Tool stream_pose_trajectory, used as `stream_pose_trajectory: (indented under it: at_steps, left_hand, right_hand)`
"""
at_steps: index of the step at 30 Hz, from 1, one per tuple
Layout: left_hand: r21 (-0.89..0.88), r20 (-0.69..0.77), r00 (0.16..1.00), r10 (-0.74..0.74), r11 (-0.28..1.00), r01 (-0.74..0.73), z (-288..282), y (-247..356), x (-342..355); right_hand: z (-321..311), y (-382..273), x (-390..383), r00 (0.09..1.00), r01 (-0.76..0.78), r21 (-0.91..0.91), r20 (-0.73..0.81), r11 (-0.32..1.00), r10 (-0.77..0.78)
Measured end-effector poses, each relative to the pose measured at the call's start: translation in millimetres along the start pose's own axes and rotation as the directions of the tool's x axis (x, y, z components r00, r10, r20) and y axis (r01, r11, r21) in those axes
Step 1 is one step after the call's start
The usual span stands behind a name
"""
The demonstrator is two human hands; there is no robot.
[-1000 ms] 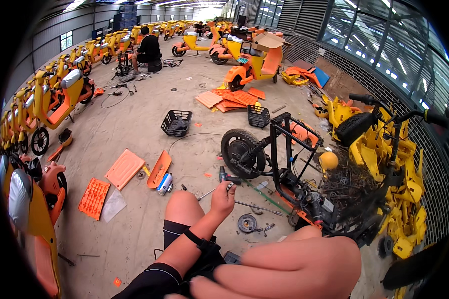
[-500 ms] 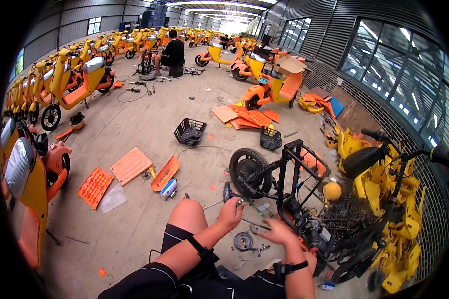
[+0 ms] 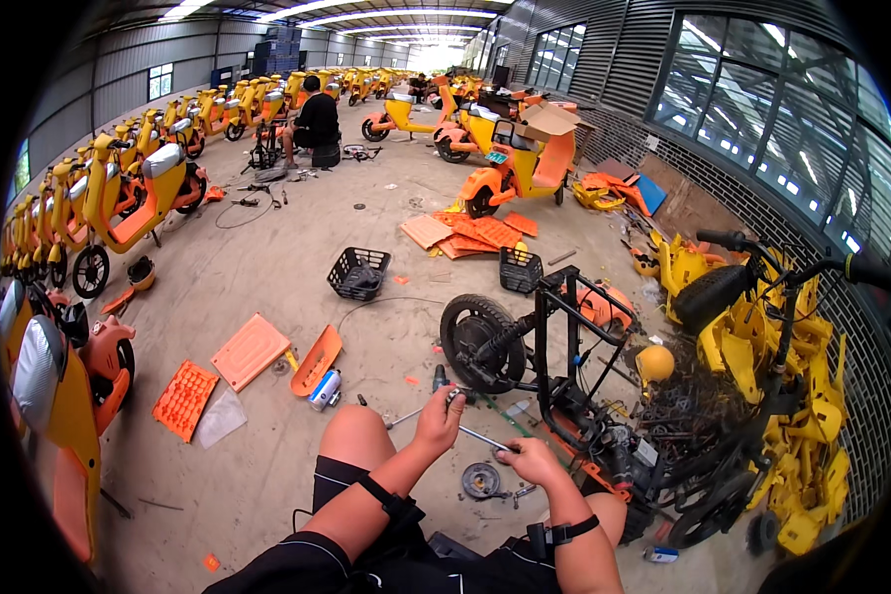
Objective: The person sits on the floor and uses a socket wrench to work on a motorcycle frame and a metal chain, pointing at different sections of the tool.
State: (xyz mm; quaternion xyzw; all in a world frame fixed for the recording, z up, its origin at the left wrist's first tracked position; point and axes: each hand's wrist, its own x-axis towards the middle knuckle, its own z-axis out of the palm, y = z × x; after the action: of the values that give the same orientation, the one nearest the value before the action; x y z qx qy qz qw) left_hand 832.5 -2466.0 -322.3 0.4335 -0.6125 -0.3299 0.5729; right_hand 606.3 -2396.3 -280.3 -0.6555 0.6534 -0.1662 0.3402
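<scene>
Just left of the stripped scooter frame (image 3: pixel 543 346), my two hands are together on a thin metal rod (image 3: pixel 483 437). My left hand (image 3: pixel 438 420) is closed round it, with a small metal bit showing at the thumb. Another thin metal length sticks out to the left of that hand. My right hand (image 3: pixel 531 461) grips the rod's right end, fingers curled. Which kind of tool it is I cannot make out. Beyond my left hand lies a dark tool handle (image 3: pixel 440 377). Below the hands, a round metal part (image 3: pixel 481 480) rests on the floor beside small fittings.
The frame's rear wheel (image 3: pixel 480 344) stands ahead. Yellow panels (image 3: pixel 812 426) and dark scrap (image 3: pixel 698 431) crowd the right. Black baskets (image 3: pixel 358 273), an orange panel (image 3: pixel 257 352) and a can (image 3: pixel 325 390) lie on the floor. Scooters line the left; a person (image 3: pixel 315 124) sits farther off.
My right hand was spread and apart; it has closed on the rod's end. My left hand kept its hold and shifted slightly left and down. The view has turned a little right.
</scene>
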Motion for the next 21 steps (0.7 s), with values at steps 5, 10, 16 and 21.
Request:
stream_pose_trajectory:
  at_steps: [5,10,16,21]
  left_hand:
    - [0.079,0.018,0.994,-0.103,0.992,0.101,0,12,0]
    - [0.353,-0.201,0.887,0.415,0.876,-0.329,0,34,-1]
    - [0.253,0.102,0.803,0.588,0.765,-0.592,10,61,-21]
    - [0.254,0.339,0.839,0.426,0.817,-0.518,65,85,-23]
  right_hand:
    - [-2,1,0,1.000,-0.022,0.018,-0.020,1.000,0.023]
    - [4,3,1,0.993,-0.052,-0.009,-0.110,0.999,0.050]
    - [33,6,11,0.980,-0.086,-0.002,-0.181,0.996,0.084]
    - [61,5,26,0.963,-0.130,-0.128,-0.252,0.983,0.094]
